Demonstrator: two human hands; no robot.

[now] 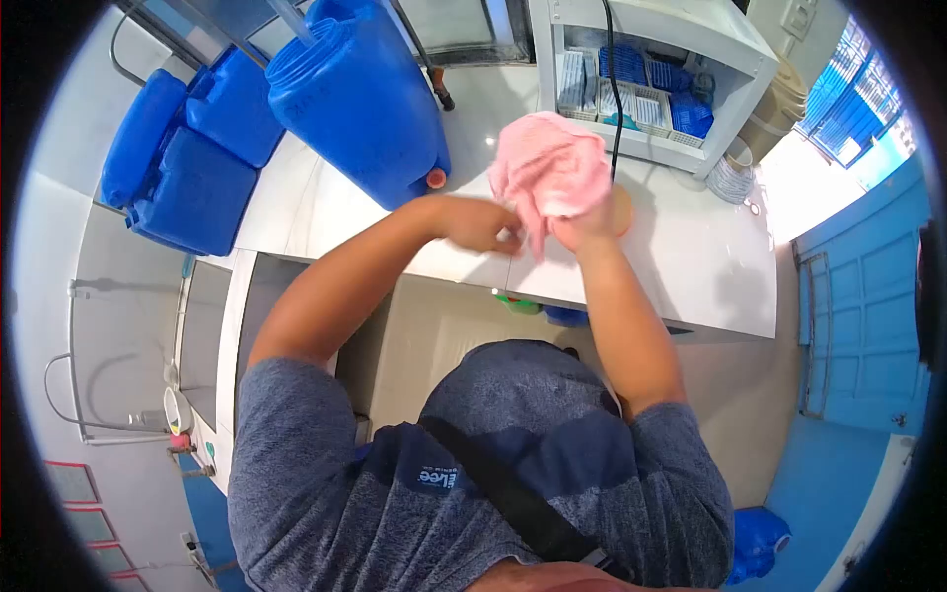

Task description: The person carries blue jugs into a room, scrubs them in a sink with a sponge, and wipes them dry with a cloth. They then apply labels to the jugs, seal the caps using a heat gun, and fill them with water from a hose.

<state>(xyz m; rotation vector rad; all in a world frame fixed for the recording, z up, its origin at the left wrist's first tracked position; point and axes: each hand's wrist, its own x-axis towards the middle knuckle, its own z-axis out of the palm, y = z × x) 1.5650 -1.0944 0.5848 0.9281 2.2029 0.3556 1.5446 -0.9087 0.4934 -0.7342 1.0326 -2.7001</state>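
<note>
A bunched pink cloth (548, 168) is gripped in my right hand (582, 229), whose fingers are wrapped in its lower side. The cloth is held up over the white counter (454, 261), and one corner dangles down on its left. My left hand (477, 225) hovers just left of that dangling corner. Its fingers curl loosely but are smeared by motion. A round tan lid-like disc (621, 211) lies on the counter behind my right wrist.
A large blue jerrycan (355, 109) stands on the counter at left, with more blue containers (197, 178) beyond it. At the back right, a white shelf unit (651, 138) holds baskets of small packs. Stacked bowls (730, 178) sit beside it. A black cable (611, 79) hangs in front.
</note>
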